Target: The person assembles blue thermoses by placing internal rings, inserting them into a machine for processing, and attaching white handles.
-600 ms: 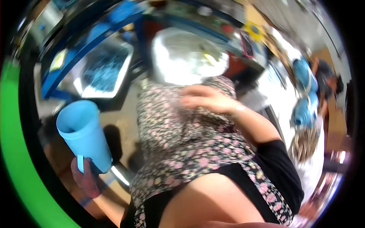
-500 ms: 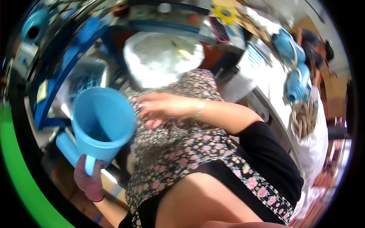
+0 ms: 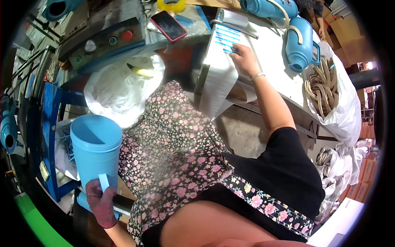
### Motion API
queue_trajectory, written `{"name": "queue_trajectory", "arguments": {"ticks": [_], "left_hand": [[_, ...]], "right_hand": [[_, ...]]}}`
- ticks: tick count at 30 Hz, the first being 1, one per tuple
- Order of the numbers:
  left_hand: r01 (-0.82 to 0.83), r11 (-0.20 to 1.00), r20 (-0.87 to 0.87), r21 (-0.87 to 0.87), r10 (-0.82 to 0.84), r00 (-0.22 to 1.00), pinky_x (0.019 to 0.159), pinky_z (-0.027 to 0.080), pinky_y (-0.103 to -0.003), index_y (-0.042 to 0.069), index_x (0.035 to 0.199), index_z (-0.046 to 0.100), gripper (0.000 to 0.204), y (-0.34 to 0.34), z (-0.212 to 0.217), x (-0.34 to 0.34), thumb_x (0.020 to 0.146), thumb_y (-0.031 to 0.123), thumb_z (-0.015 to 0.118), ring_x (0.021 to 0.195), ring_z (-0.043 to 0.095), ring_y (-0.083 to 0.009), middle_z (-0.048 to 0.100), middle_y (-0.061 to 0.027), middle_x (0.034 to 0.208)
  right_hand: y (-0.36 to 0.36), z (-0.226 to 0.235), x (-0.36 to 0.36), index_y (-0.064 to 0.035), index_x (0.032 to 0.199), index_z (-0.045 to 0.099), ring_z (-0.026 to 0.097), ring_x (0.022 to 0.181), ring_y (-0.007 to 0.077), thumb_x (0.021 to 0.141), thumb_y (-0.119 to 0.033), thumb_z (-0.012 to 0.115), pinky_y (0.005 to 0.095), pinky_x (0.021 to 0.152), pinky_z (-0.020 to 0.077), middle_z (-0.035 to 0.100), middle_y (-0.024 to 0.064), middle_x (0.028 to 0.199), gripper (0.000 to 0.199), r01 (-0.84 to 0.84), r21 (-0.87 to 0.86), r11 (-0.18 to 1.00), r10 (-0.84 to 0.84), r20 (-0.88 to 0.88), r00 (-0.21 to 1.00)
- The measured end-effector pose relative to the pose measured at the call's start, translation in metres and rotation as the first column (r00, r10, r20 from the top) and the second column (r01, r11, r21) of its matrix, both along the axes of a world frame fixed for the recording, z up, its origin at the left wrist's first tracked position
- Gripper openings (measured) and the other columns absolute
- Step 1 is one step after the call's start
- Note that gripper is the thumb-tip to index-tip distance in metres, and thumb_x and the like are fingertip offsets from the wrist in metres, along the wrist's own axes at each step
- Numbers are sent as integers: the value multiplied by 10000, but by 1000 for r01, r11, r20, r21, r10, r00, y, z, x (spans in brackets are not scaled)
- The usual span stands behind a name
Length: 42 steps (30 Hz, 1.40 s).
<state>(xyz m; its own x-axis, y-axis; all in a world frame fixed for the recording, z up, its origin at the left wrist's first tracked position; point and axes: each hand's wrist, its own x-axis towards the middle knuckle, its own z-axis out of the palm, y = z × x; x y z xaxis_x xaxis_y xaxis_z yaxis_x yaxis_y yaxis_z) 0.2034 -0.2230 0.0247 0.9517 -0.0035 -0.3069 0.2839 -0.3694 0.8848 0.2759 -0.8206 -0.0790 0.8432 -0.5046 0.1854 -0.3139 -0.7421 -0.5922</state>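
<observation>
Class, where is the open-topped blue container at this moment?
The blue container is at the left of the head view, its handle held in the gloved left hand, beside the floral apron and just below the white bag.

Bright light washes the white tabletop (image 3: pixel 275 61); edges bend darkly.

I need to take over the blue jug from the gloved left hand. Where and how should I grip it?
Probably the rim of the blue jug, from above, fingers inside and thumb outside: its mouth faces up, uncovered, and the rim looks thin enough to pinch. The left hand occupies the handle lower down, and the floral apron sits close on the right.
</observation>
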Motion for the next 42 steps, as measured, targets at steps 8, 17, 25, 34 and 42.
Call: {"name": "queue_trajectory", "arguments": {"ticks": [8, 17, 25, 34, 42], "left_hand": [[286, 957, 67, -55, -282, 957, 792, 495, -304, 23, 1437, 332, 762, -70, 14, 19, 749, 19, 660, 947, 561, -188, 526, -140, 1233], [177, 973, 59, -150, -169, 984, 950, 432, -309, 16, 1398, 396, 675, -76, 11, 18, 782, 23, 672, 1117, 524, -195, 521, -109, 1303], [248, 965, 103, 83, -256, 961, 981, 431, -321, 32, 1362, 446, 571, -92, -2, 25, 836, 78, 663, 1147, 560, -229, 570, -144, 1265], [266, 956, 212, 125, -287, 934, 947, 460, -357, 50, 1264, 570, 368, -84, -13, 13, 914, 157, 606, 1100, 588, -270, 607, -133, 1213], [338, 892, 414, 299, -440, 796, 866, 487, -339, 52, 1244, 554, 346, -73, -23, 17, 902, 70, 604, 1026, 604, -245, 614, -138, 1163]], "right_hand": [[-1, -14, 8, -96, 1067, 705, 531, 1128, 302, 833, -256, 661, 378, 992, 409, 632, 107, 1166, 287, -100, -354, 930, 94, -33, 995], [11, -19, 15, -113, 917, 738, 582, 1053, 276, 789, -235, 680, 390, 939, 450, 661, 92, 1109, 187, -82, -385, 919, 108, 46, 993], [249, 43, 8, -29, 1120, 610, 608, 818, 132, 872, -38, 631, 264, 749, 496, 654, 51, 937, 250, -497, 688, 529, 243, 438, 866], [346, 46, 25, -31, 1117, 402, 529, 743, 70, 855, -45, 648, 225, 643, 441, 576, 27, 839, 359, -600, 791, 119, 410, 511, 755], [359, 49, 41, -19, 980, 467, 578, 710, 99, 727, -255, 820, 253, 585, 487, 601, 55, 789, 494, -528, 640, 558, 489, 260, 833]]}}
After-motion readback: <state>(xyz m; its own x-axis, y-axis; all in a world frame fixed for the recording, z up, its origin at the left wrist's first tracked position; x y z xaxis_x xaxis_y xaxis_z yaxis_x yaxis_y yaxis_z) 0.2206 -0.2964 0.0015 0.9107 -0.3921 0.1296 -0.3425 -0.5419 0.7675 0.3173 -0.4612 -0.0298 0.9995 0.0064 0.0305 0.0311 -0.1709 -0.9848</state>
